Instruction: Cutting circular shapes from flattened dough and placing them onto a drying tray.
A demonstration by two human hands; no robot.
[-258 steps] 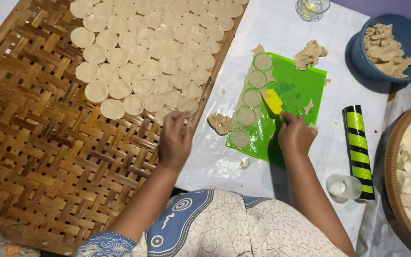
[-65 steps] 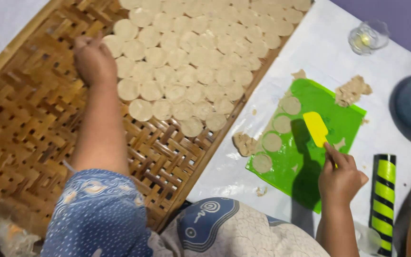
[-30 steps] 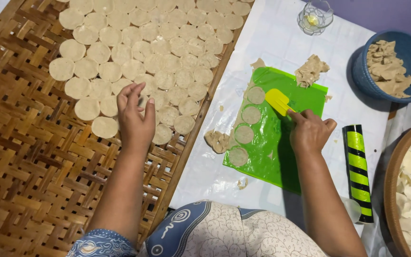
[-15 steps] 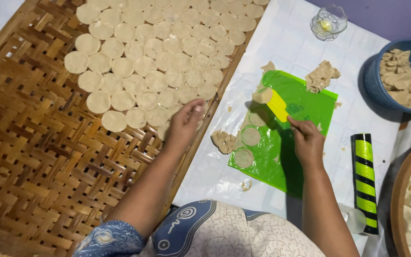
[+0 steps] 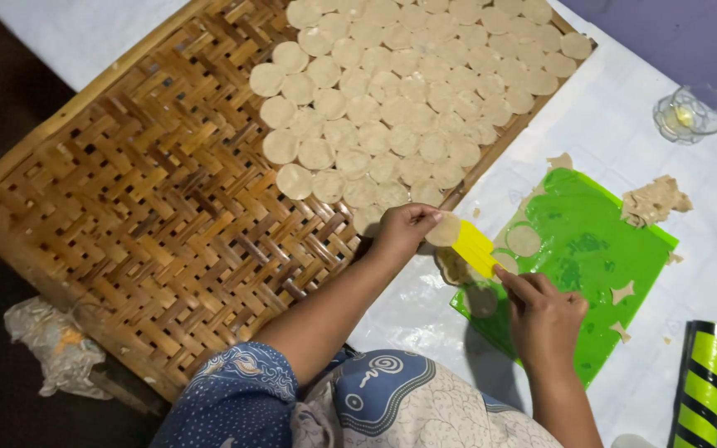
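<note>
While right hand (image 5: 545, 315) grips yellow scraper (image 5: 476, 247), left hand (image 5: 404, 232) pinches dough disc (image 5: 443, 230).

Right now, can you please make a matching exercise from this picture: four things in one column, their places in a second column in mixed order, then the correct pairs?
Things:
1. yellow scraper
2. glass cup
3. plastic bag
4. striped roller

Places:
A. lower right corner
B. held in right hand
C. upper right on white cloth
D. below woven tray, left

Pairs: 1-B, 2-C, 3-D, 4-A
</note>
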